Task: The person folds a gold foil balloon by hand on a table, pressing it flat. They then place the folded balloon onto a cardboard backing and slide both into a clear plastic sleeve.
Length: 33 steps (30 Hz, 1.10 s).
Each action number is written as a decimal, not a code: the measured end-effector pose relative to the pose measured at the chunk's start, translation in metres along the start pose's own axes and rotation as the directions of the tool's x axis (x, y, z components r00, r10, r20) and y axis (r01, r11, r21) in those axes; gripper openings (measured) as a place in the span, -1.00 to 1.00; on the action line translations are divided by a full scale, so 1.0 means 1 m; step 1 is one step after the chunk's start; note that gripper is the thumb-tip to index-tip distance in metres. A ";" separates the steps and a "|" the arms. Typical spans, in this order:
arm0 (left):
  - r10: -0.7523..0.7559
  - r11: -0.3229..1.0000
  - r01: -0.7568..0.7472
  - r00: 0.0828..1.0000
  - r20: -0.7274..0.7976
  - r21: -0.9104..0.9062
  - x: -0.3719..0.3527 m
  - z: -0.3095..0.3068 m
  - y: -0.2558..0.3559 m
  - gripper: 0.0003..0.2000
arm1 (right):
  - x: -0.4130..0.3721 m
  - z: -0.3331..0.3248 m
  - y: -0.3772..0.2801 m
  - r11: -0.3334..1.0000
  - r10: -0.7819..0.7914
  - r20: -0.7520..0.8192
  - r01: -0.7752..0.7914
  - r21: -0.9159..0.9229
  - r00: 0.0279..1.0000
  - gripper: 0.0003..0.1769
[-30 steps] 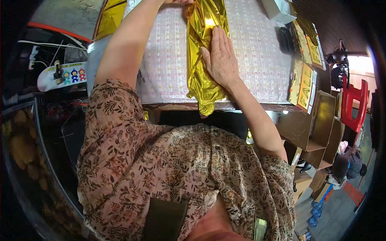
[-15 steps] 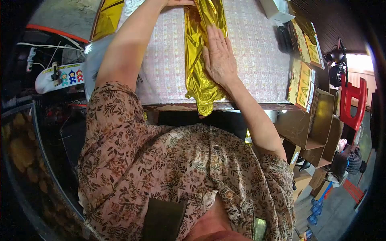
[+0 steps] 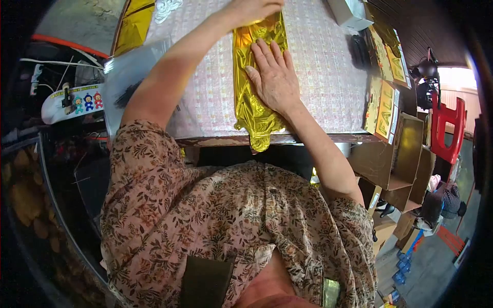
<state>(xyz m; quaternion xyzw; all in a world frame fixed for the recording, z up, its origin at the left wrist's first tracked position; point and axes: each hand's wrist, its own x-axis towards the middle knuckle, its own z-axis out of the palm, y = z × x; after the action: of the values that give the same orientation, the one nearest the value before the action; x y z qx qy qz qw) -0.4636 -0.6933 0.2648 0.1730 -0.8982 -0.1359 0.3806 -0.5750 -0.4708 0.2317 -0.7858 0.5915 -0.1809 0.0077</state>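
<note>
A long strip of shiny gold foil (image 3: 246, 97) lies on the checked cloth of the table, its narrow lower end hanging over the near edge. My right hand (image 3: 275, 77) rests flat on the foil, palm down, fingers spread. Farther up, at the top edge of the view, my left hand (image 3: 254, 11) is over the foil's far part, its fingers bent together. Whether it pinches the foil is too hard to make out.
A clear plastic sheet (image 3: 133, 66) lies at the table's left, near white cord (image 3: 165, 8) and more gold foil (image 3: 134, 28). On the right are a white box (image 3: 350, 14), a black object (image 3: 361, 51), cardboard boxes (image 3: 377, 161) and a red stool (image 3: 451, 128).
My left hand has come nearer and to the right over the foil. My right hand has shifted slightly down and left. The foil beneath looks flatter and wider.
</note>
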 end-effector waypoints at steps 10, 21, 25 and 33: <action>-0.138 0.990 0.139 0.990 0.032 -0.027 -0.026 0.038 0.005 -0.56 | 0.000 -0.001 -0.001 0.999 -0.003 0.016 0.004 -0.043 1.000 -0.30; -0.206 0.978 0.202 0.972 0.110 0.050 -0.026 0.026 0.018 -0.45 | -0.001 -0.004 -0.002 0.991 -0.099 0.059 0.104 -0.086 0.993 -0.36; -0.262 0.960 0.233 0.944 0.201 0.154 -0.022 0.033 0.001 -0.26 | -0.001 -0.003 -0.001 0.990 -0.095 0.065 0.101 -0.103 0.993 -0.36; -0.327 0.930 0.178 0.801 0.501 0.323 0.033 0.005 -0.002 -0.10 | 0.000 -0.004 -0.002 0.993 -0.089 0.057 0.093 -0.072 0.994 -0.36</action>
<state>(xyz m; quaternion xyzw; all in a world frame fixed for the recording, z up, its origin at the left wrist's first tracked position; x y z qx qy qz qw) -0.4887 -0.7086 0.2814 0.2944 -0.9473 -0.1106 0.0605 -0.5745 -0.4693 0.2360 -0.8161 0.5611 -0.1376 -0.0141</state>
